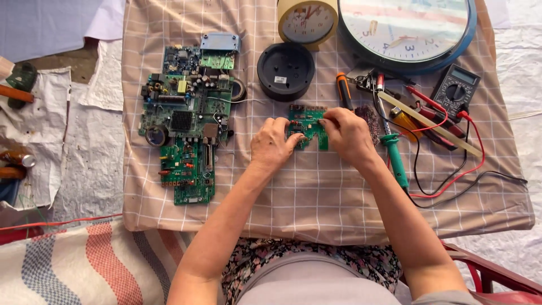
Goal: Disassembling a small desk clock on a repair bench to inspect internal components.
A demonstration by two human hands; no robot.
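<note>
A small green circuit board (306, 120) lies on the checked cloth (316, 192) in the middle of the view. My left hand (272, 144) rests at its left edge, fingertips touching the board. My right hand (347, 134) covers its right side, fingers curled and pinching at the board's top right corner. Whether something small sits between those fingers is hidden.
Several larger green circuit boards (186, 113) lie at the left. A black round case (285, 70), a small yellow clock (307, 21) and a big blue clock (407, 31) sit at the back. A multimeter (456, 87) with red and black leads, a green-handled soldering iron (393, 155) and screwdrivers lie at the right.
</note>
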